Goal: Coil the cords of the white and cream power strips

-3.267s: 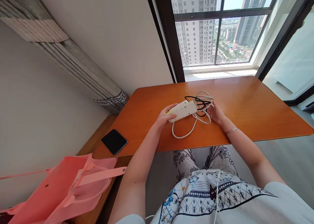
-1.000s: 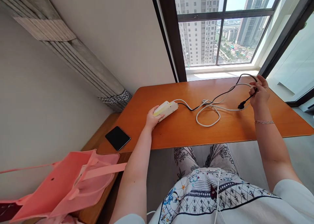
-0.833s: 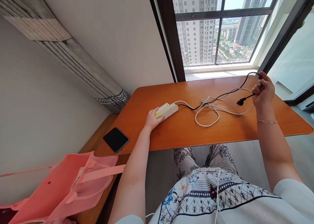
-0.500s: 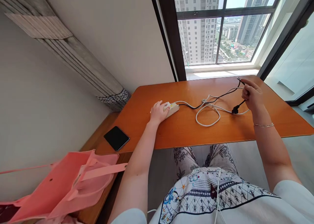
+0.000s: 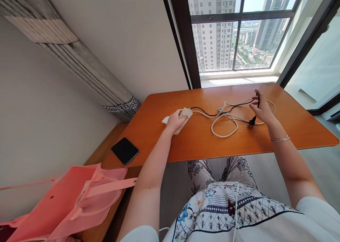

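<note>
My left hand [image 5: 175, 121] is wrapped round a cream power strip [image 5: 187, 114], which is tipped on edge on the table. A white plug or adapter [image 5: 165, 120] pokes out on the far side of that hand. From the strip's right end run a white cord [image 5: 223, 136] and a black cable [image 5: 206, 112], the white one lying in loose loops. Over at the right, my right hand [image 5: 263, 111] holds a part of the black cable, which curves over its fingers. The black plug [image 5: 251, 122] hangs just below that hand, close to the tabletop.
A black phone or small tablet [image 5: 125, 150] lies at the left end of the orange-brown table [image 5: 148, 128]. Beside it, lower left, stands an open pink bag [image 5: 66, 199]. A window [image 5: 212, 44] is behind the table, with a grey curtain [image 5: 92, 72] at left.
My left hand has turned the power strip onto its edge, and the white piece now shows left of the hand. My right hand has shifted slightly left with the black cable, its fingers less tightly curled.
</note>
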The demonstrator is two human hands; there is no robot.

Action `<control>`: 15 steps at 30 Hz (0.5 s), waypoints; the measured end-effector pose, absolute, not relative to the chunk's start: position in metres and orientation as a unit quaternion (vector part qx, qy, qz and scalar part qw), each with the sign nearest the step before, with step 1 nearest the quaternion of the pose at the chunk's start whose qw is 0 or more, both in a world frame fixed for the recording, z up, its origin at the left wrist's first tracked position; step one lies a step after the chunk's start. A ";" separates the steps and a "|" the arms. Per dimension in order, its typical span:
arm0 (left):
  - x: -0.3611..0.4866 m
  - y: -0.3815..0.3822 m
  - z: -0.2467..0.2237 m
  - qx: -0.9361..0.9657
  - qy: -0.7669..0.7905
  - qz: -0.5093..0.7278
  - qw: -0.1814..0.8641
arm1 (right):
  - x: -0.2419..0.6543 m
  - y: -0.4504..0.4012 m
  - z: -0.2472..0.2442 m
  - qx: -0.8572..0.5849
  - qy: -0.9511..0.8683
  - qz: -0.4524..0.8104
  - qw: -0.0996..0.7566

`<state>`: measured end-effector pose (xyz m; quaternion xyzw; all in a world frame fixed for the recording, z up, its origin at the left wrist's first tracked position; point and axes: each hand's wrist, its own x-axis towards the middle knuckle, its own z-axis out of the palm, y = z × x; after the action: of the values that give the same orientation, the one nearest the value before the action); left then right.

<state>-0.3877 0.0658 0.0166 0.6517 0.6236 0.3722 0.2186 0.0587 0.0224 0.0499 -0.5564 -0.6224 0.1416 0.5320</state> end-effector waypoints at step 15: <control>-0.429 0.092 0.059 0.351 0.439 0.773 0.293 | 0.093 0.041 0.049 -0.478 -0.318 0.371 0.730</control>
<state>-0.4293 0.0918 0.0585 0.3507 0.4389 0.7735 0.2933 0.0932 0.0413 0.0491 -0.4779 -0.3184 0.3706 0.7300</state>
